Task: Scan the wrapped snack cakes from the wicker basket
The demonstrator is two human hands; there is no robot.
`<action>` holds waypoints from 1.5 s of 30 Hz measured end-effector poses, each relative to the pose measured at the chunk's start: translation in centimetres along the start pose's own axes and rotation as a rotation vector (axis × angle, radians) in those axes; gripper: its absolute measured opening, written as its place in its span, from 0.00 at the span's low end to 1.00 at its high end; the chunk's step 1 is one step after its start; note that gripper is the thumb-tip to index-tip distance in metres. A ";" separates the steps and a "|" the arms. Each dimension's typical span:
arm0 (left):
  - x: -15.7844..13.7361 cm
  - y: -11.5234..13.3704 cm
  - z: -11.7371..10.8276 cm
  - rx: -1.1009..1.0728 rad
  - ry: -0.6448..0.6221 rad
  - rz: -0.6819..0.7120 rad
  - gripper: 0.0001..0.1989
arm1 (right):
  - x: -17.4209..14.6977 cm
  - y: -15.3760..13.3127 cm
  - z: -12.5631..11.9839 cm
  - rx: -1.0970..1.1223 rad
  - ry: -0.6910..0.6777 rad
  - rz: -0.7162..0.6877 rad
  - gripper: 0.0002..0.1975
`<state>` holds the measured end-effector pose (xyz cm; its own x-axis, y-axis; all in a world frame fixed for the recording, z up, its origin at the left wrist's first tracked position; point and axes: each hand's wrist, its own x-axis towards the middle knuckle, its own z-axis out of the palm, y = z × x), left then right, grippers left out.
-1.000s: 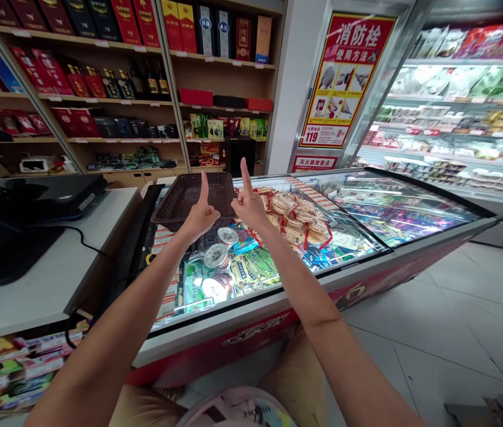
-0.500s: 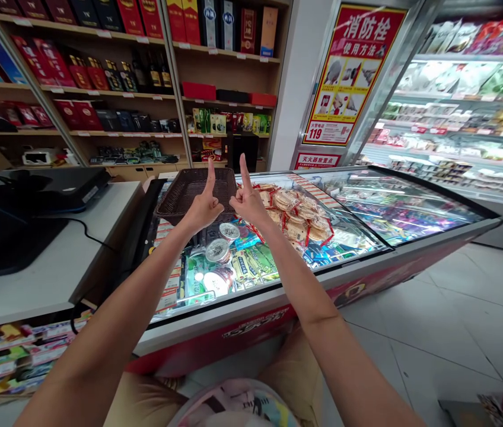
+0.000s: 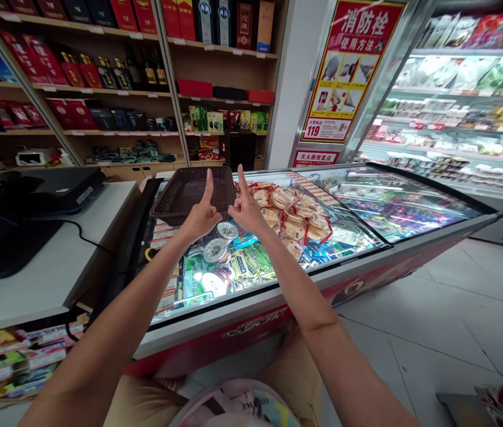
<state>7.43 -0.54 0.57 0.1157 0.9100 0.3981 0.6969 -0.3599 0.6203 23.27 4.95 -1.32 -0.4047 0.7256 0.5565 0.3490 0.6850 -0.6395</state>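
Both arms reach forward over the glass-topped freezer. My left hand points its index finger upward, with the other fingers curled and nothing in it. Close beside it, my right hand has its index finger raised in the same way and holds nothing. The two hands are a small gap apart. Behind them a dark woven basket rests on the freezer top. To the right of my right hand lies a pile of bagged round flat cakes. Below the hands, lidded cups and coloured packets show at the freezer.
At the left stands a white counter with a black device and a cable. Shelves of boxes and bottles line the back. A red fire-hydrant sign and a lit refrigerated shelf are at the right. Floor tiles show lower right.
My hands and fingertips sit slightly lower in view, keeping the same pose. The background has shifted a little left and up as the camera moved. Nothing has been picked up.
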 end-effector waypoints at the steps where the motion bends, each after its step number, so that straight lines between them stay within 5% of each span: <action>1: -0.5 -0.2 0.3 -0.012 -0.015 -0.008 0.52 | -0.7 0.3 0.1 -0.002 -0.017 0.010 0.41; 4: -2.5 -1.0 1.2 -0.057 -0.133 -0.037 0.53 | -3.8 1.8 0.4 -0.092 -0.016 0.086 0.42; 10: -7.7 -2.5 2.8 0.068 -0.287 -0.146 0.45 | -13.5 8.2 0.2 -0.566 0.403 0.293 0.45; 15: -11.1 -3.2 5.6 0.001 -0.267 -0.211 0.36 | -17.7 12.7 0.4 -0.653 0.329 0.546 0.51; 26: -14.0 -4.4 8.7 -0.103 -0.146 -0.096 0.27 | -15.6 14.7 1.6 -0.693 0.321 0.530 0.50; 32: -14.8 -4.6 9.2 -0.064 -0.071 -0.102 0.23 | -16.3 14.5 1.3 -0.760 0.413 0.388 0.53; 36: -15.2 -4.2 9.3 -0.089 -0.068 -0.125 0.22 | -16.5 13.7 0.8 -0.768 0.453 0.279 0.46; 40: -13.8 -3.4 7.9 -0.228 -0.050 -0.180 0.17 | -14.8 11.4 0.5 -0.616 0.441 0.162 0.33; 45: -7.5 -0.4 2.4 -0.333 0.032 -0.124 0.15 | -8.5 5.2 -0.8 -0.093 0.236 0.110 0.28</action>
<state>7.95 -6.69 -4.28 0.0191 0.9459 0.3240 0.4350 -0.2996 0.8491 29.18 2.42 -8.99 -0.1560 0.7834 0.6016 0.4602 0.5966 -0.6575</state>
